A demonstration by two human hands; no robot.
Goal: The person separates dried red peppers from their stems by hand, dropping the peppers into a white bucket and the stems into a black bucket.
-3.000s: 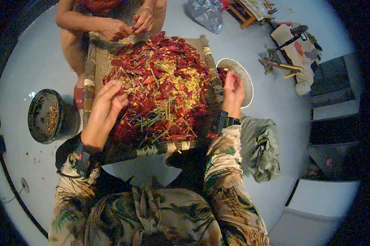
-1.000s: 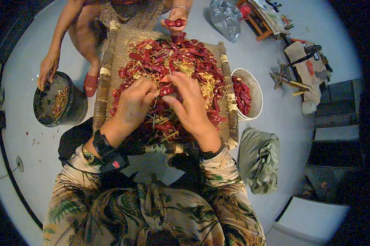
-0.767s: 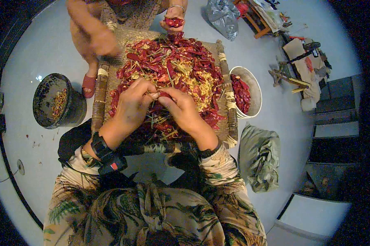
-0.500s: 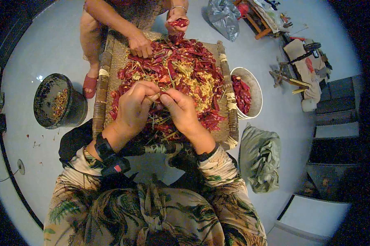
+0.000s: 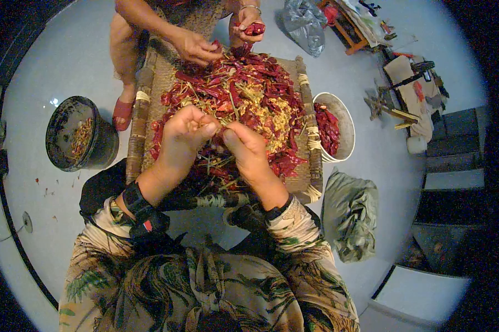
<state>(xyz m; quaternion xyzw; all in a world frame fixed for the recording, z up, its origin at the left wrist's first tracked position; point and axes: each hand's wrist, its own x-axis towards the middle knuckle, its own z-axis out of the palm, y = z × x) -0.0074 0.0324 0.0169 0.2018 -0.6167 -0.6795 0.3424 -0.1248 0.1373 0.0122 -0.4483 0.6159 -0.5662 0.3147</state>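
Observation:
Dried red chili peppers (image 5: pixel 255 69), mixed with stems and yellow seeds (image 5: pixel 280 124), are heaped on a woven tray (image 5: pixel 159 72) in front of me. Over the near part of the heap, my left hand (image 5: pixel 185 133) is closed, thumb against the curled fingers. Almost touching it, my right hand (image 5: pixel 248 148) pinches with thumb and forefinger. Something thin and pale shows between the fingertips, too small to name. Across the tray, another person's hand (image 5: pixel 197 48) picks at chili, while that person's other hand (image 5: pixel 253 32) holds red chilies.
Left of the tray stands a black bucket (image 5: pixel 101 145) with stems and scraps inside. A white bucket (image 5: pixel 346 124) holding red chilies is at the right. Below it lies a green-grey sack (image 5: pixel 349 216). A grey plastic bag (image 5: pixel 304 27) sits at the back.
My left hand has turned and its fingers have drawn slightly apart from the right hand's. The other person's picking hand has lifted off the heap with a chili piece.

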